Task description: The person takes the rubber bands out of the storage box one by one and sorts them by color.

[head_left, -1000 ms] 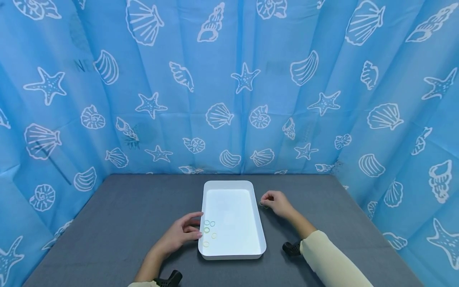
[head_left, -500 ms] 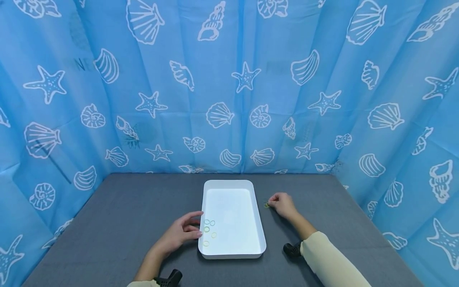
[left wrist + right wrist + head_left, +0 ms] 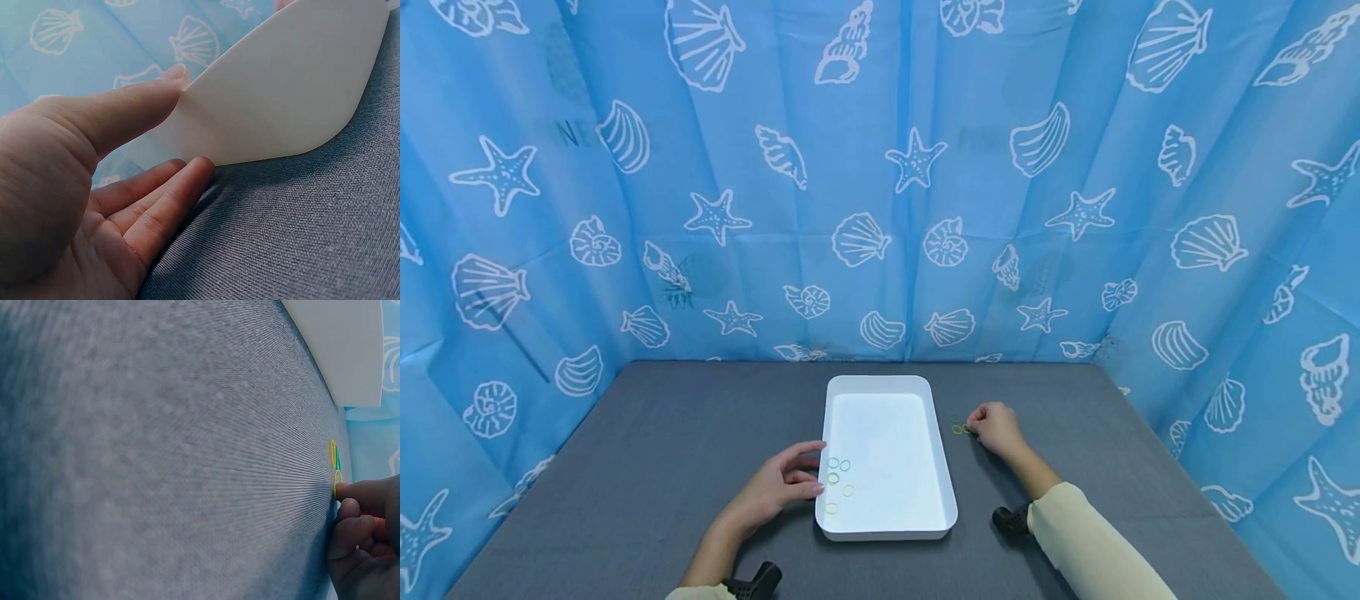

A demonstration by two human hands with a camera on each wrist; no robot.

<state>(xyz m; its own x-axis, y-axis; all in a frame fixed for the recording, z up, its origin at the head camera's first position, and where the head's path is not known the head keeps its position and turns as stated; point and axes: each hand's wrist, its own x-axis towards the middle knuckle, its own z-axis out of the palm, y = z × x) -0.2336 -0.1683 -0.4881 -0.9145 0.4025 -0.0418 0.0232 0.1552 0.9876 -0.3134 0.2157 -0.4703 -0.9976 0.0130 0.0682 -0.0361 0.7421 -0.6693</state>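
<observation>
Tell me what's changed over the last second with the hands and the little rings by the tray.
The right hand slid right, away from the tray's edge, to the small rings on the cloth, its fingertips at them. The left hand stayed at the tray's left side; the rings in the tray did not move.
</observation>
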